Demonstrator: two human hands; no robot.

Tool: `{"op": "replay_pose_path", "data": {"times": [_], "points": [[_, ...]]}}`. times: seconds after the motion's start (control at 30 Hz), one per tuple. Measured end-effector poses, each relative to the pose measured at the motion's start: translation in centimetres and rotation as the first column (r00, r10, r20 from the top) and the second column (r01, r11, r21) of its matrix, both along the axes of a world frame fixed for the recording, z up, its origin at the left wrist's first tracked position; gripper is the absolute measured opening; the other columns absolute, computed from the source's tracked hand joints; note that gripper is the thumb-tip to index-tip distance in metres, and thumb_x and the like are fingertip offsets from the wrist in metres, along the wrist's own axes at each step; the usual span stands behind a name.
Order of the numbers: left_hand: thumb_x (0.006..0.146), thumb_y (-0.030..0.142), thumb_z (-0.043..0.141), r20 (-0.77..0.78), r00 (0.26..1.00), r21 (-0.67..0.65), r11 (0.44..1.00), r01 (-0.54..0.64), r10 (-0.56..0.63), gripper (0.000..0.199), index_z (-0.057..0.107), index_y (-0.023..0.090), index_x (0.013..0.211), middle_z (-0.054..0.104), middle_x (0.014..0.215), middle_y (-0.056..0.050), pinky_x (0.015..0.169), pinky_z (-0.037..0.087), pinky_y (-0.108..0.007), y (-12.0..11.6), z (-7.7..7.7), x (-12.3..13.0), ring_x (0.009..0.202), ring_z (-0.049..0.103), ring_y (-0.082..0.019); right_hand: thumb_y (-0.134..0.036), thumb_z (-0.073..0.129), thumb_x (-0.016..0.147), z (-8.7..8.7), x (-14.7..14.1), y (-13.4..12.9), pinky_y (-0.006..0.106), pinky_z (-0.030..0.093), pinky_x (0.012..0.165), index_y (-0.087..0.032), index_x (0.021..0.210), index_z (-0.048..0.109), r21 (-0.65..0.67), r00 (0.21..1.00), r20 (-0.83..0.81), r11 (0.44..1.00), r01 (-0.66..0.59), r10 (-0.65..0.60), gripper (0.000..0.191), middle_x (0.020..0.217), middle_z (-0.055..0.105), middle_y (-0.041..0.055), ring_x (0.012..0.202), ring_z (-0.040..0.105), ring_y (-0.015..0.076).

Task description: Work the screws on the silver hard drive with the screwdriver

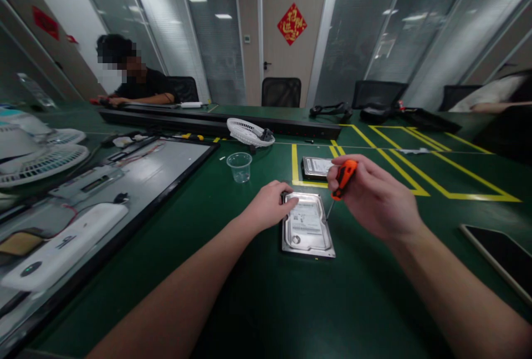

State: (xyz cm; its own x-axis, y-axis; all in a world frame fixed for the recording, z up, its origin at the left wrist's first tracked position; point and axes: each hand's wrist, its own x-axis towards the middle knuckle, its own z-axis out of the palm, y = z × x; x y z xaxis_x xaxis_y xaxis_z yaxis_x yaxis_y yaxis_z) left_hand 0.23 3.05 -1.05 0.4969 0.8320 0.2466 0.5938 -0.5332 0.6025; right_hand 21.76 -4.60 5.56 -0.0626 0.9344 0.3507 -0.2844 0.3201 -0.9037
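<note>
A dark green tabletop (257, 292) carries everything, marked out with yellow tape (295, 165) in rectangles. A silver hard drive (305, 226) lies flat, label up, near the middle; a second hard drive (316, 167) sits beyond it, inside a taped outline. To the left stands a clear plastic cup (240, 169), with a white fan grille (243, 132) behind it. A long black bar (291, 125) stretches across farther back. A large framed panel (185, 154) lies along the left, and a dark-screened phone (499, 254) at the right.
</note>
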Motion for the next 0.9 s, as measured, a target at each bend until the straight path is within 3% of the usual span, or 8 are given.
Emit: {"op": "replay_pose_path", "data": {"times": [0.13, 0.37, 0.53, 0.63, 0.77, 0.9], "points": [[0.095, 0.04, 0.065, 0.003, 1.0, 0.002, 1.0, 0.005, -0.005, 0.031, 0.075, 0.017, 0.112, 0.067, 0.103, -0.008, 0.083, 0.052, -0.036, -0.05, 0.06, -0.01, 0.088, 0.064, -0.022, -0.034, 0.073, 0.092, -0.1, 0.07, 0.04, 0.035, 0.056, 0.082, -0.026, 0.104, 0.071, 0.009, 0.998, 0.041, 0.999, 0.037, -0.037, 0.015, 0.096, 0.071, 0.0046, 0.09, 0.066, 0.0197], [0.094, 0.04, 0.066, 0.01, 1.0, 0.018, 1.0, 0.008, -0.008, 0.03, 0.075, 0.017, 0.111, 0.067, 0.102, -0.008, 0.08, 0.051, -0.035, 0.13, -0.25, -0.04, 0.088, 0.064, -0.022, -0.023, 0.083, 0.085, -0.4, 0.47, 0.2, 0.029, 0.055, 0.077, -0.028, 0.1, 0.058, 0.068, 0.996, 0.076, 0.997, 0.046, -0.051, 0.03, 0.097, 0.076, 0.0007, 0.087, 0.069, 0.0161], [0.094, 0.04, 0.066, 0.011, 1.0, 0.025, 1.0, 0.01, -0.01, 0.03, 0.074, 0.016, 0.111, 0.067, 0.101, -0.008, 0.079, 0.05, -0.035, 0.28, -0.48, 0.01, 0.085, 0.063, -0.021, -0.023, 0.079, 0.089, -0.68, 0.63, 0.38, 0.03, 0.057, 0.072, -0.031, 0.122, 0.064, 0.169, 0.959, 0.215, 0.974, 0.149, -0.183, 0.038, 0.096, 0.074, 0.0008, 0.079, 0.069, 0.0152], [0.094, 0.038, 0.067, 0.017, 1.0, 0.024, 1.0, 0.008, -0.009, 0.029, 0.074, 0.016, 0.111, 0.067, 0.102, -0.007, 0.079, 0.05, -0.035, 0.31, -0.55, 0.03, 0.084, 0.063, -0.02, -0.025, 0.079, 0.089, -0.53, 0.7, 0.29, 0.027, 0.055, 0.063, -0.03, 0.118, 0.071, 0.202, 0.929, 0.277, 0.96, 0.192, -0.244, 0.03, 0.093, 0.071, 0.0014, 0.076, 0.067, 0.0145], [0.094, 0.039, 0.066, 0.012, 1.0, 0.016, 1.0, 0.008, -0.008, 0.029, 0.074, 0.017, 0.111, 0.066, 0.101, -0.007, 0.079, 0.05, -0.035, 0.23, -0.48, 0.0, 0.084, 0.063, -0.02, -0.034, 0.068, 0.097, -0.15, 0.86, 0.11, 0.024, 0.046, 0.048, -0.029, 0.118, 0.076, 0.137, 0.958, 0.213, 0.977, 0.166, -0.193, 0.023, 0.098, 0.074, 0.0059, 0.076, 0.068, 0.016], [0.094, 0.039, 0.066, 0.002, 1.0, 0.018, 1.0, 0.006, -0.006, 0.03, 0.074, 0.017, 0.112, 0.067, 0.101, -0.007, 0.08, 0.05, -0.035, 0.14, -0.36, -0.03, 0.084, 0.063, -0.02, -0.032, 0.062, 0.099, 0.19, 0.88, -0.1, 0.026, 0.048, 0.047, -0.026, 0.119, 0.077, 0.049, 0.981, 0.124, 0.988, 0.143, -0.148, 0.026, 0.115, 0.076, 0.0112, 0.087, 0.073, 0.0215]]}}
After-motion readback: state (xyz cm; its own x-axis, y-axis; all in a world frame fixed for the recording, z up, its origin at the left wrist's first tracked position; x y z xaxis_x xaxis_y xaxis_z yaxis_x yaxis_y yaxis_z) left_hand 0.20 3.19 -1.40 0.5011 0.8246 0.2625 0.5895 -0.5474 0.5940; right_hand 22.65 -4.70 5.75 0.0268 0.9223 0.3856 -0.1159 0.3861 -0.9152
